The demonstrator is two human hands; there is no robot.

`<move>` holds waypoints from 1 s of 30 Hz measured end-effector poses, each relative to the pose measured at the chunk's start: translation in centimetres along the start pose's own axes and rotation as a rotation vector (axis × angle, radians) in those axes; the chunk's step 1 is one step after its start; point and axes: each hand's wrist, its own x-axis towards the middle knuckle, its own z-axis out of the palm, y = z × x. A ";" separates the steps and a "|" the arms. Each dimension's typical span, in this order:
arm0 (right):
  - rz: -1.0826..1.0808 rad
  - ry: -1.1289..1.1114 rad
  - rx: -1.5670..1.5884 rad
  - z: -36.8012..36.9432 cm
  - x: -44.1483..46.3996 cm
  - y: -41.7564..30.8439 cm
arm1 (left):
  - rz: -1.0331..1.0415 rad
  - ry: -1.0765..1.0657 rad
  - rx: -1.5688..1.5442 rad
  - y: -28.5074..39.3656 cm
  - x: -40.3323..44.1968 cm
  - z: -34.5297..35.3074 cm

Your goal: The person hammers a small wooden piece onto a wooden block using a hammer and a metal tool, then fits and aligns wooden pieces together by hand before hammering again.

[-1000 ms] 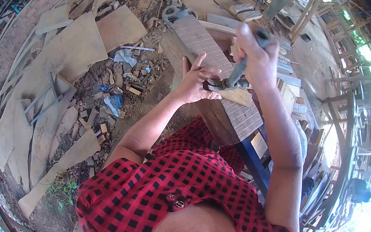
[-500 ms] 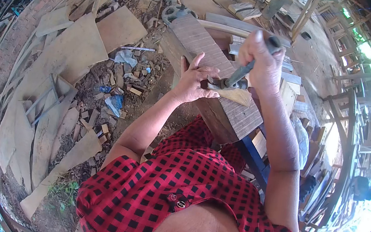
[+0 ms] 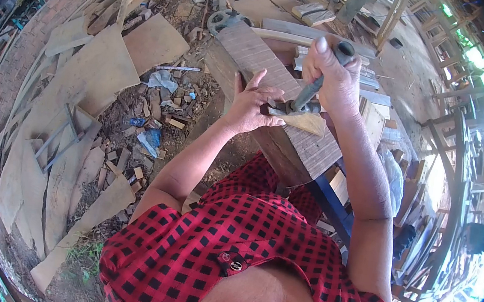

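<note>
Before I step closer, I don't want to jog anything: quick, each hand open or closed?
Left hand: partly curled at the pale wood piece; firm grip cannot be told.
Right hand: closed, holding the grey handle.

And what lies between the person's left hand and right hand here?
In the head view, a metal tool lies between them: its handle slants from the right hand down toward the left hand, with the wooden beam beneath.

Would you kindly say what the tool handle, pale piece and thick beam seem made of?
Tool handle: probably metal, given its dull grey surface and hollow-looking end. Pale piece: likely bare wood, from its yellowish colour. Thick beam: apparently wood, unpainted, brown and streaked.
</note>
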 end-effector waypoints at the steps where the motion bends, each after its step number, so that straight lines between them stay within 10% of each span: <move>1: 0.035 0.033 0.060 -1.3 -0.1 0.6 | -0.001 0.001 0.006 0.1 0.1 0.0; 8: -0.035 -0.004 0.374 -3.5 -0.3 1.0 | 0.007 0.026 -0.044 0.3 0.1 -0.1; 15: -0.047 -0.044 -0.104 1.3 -0.1 0.2 | -0.031 -0.014 -0.013 0.4 0.2 0.0; 21: -0.009 0.004 0.410 -4.9 -0.6 1.3 | -0.014 0.038 -0.082 0.6 -0.2 -0.1; 30: 0.039 -0.013 -0.103 2.8 -1.4 -1.1 | -0.032 0.000 -0.076 0.3 0.1 0.4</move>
